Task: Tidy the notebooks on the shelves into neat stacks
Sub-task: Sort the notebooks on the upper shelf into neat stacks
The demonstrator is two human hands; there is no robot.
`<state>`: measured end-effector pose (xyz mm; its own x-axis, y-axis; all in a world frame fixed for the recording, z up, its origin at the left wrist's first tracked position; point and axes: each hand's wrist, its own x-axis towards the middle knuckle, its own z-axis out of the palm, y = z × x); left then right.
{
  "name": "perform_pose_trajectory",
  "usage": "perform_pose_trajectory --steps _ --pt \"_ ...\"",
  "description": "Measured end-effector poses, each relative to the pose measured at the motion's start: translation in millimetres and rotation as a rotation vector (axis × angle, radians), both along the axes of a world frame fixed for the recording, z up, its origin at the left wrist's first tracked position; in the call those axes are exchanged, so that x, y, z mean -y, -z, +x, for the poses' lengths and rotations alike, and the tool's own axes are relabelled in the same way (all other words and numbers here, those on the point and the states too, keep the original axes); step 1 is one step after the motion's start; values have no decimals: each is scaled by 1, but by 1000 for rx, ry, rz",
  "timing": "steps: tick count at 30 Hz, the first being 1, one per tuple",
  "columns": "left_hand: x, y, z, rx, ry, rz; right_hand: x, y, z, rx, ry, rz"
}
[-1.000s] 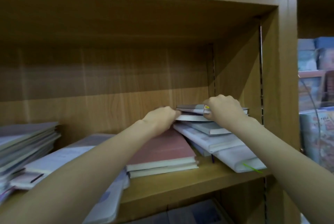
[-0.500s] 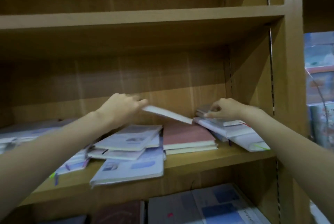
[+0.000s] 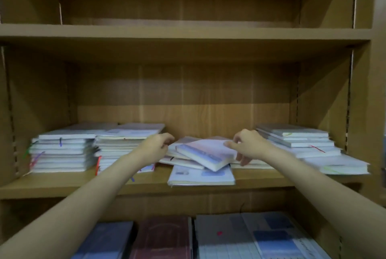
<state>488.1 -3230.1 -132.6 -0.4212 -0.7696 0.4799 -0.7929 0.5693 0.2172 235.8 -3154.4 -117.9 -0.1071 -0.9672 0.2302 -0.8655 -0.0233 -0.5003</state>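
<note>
Wooden shelf [image 3: 125,185]: tilted notebook [image 3: 206,153] between hands; right hand [image 3: 248,147] pinching its right edge, left hand [image 3: 155,147] curled beside, grasp unclear.

Wooden shelf [image 3: 62,187] carries notebooks. Two tall neat stacks [image 3: 62,152] at left end, second stack [image 3: 123,146] just beside first. Slanted stack [image 3: 300,143] at right end. Loose pile [image 3: 188,158] mid-shelf; tilted pale notebook [image 3: 206,154] on top, flat notebook [image 3: 200,175] at front edge. Right hand [image 3: 248,146] grips tilted notebook's right edge. Left hand [image 3: 156,146] curled at pile's left side, seemingly touching; blur hides contact. Lower shelf: dark covers [image 3: 163,237].
</note>
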Motion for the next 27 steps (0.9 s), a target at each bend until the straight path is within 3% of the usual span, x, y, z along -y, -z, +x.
perform_pose_trajectory --steps 3,6,8,10,12,13,15,18,23,27 --pt "7 6 -15 37 16 54 -7 6 14 234 12 125" --pt "14 14 -26 45 10 129 -6 21 20 86 73 31" --pt "12 17 -31 1 23 133 -3 29 17 92 102 -32" --pt "8 18 -31 -194 53 123 -3 32 12 208 96 -34" --pt "0 16 -28 -488 69 147 -3 31 6 472 77 -24" --pt "-3 16 -27 -568 62 163 -2 31 5 623 71 -20" --pt "-11 15 -27 -558 82 243 -1 31 8 789 72 -41" --pt "-25 16 -30 -539 137 399 -5 22 22 854 41 -74" --pt "-35 15 -23 -925 270 693 -19 0 22 999 -51 -68" --pt "-40 9 -26 -1072 348 749 -34 -4 15 1165 -141 -44"
